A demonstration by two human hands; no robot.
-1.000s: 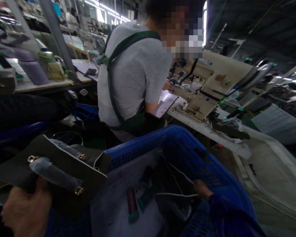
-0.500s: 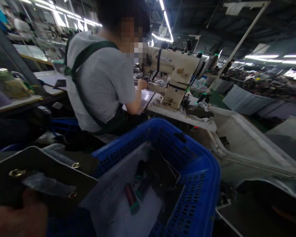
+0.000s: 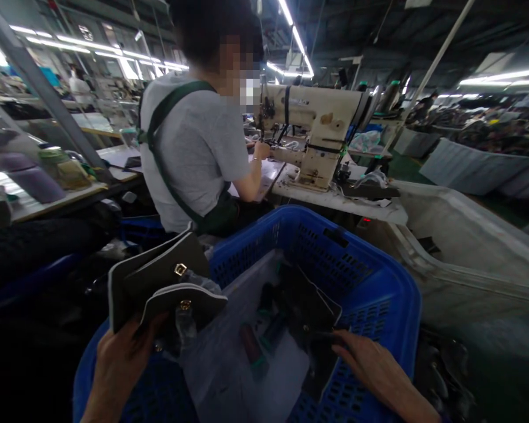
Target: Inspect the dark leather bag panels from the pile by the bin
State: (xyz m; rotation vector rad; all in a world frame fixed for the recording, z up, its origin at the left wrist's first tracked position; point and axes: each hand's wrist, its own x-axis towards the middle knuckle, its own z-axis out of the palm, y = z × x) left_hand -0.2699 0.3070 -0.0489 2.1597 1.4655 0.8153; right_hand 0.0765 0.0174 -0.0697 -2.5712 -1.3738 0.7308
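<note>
My left hand is closed on a few dark bag panels with pale edges. They carry gold metal fittings and clear plastic-wrapped tabs, and are held over the left side of a blue plastic basket. Inside the basket, my right hand pinches the edge of another dark panel; its fingertips are partly hidden. Beside that panel lie a dark red thread spool with a green base and other dark spools, on a pale sheet.
A co-worker in a grey shirt and green apron straps sits at a sewing machine beyond the basket. A large whitish bin stands to the right. A purple bottle is on the left bench. Dark wrapped pieces lie right of the basket.
My left hand has brought its panels rightward over the basket. My right hand has come from the far right into the basket. The view has turned slightly left.
</note>
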